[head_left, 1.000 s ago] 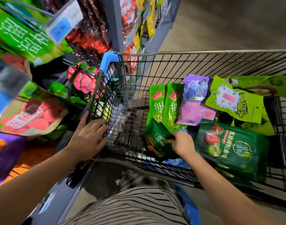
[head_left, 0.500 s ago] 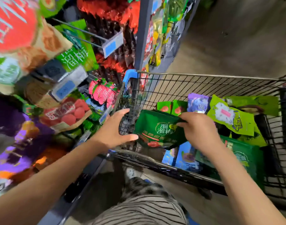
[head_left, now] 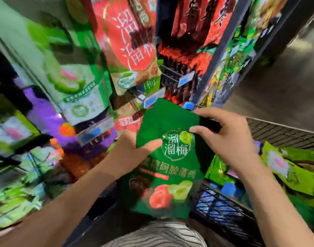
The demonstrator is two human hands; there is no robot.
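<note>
Both forearms reach forward from the bottom edge, the left from the lower left and the right from the lower right, and meet over the near left corner of the black wire shopping cart [head_left: 277, 124].

The left hand [head_left: 131, 154] grips the left edge of a dark green foil snack pouch with white lettering and a picture of red and green plums [head_left: 172, 175]. Its thumb lies flat across the front of the pouch and its fingers are hidden behind it.

The right hand [head_left: 229, 139] pinches the pouch's upper right corner. Its thumb presses on the front beside the round logo, and its fingers curl over the top edge.

The pouch is held upright with its printed face towards the camera, above the cart's near left corner and clear of the goods inside. Its top edge reaches just beside the cart's blue plastic corner cap [head_left: 188, 105].

Inside the cart, to the right of the pouch, lies a lime green packet [head_left: 284, 168] among other blurred bags. To the left of the cart hang shelf goods, among them a large red packet with white characters [head_left: 127, 41] and a blue price tag [head_left: 185, 80]. A striped shirt [head_left: 152, 236] shows on the near side of the cart.
</note>
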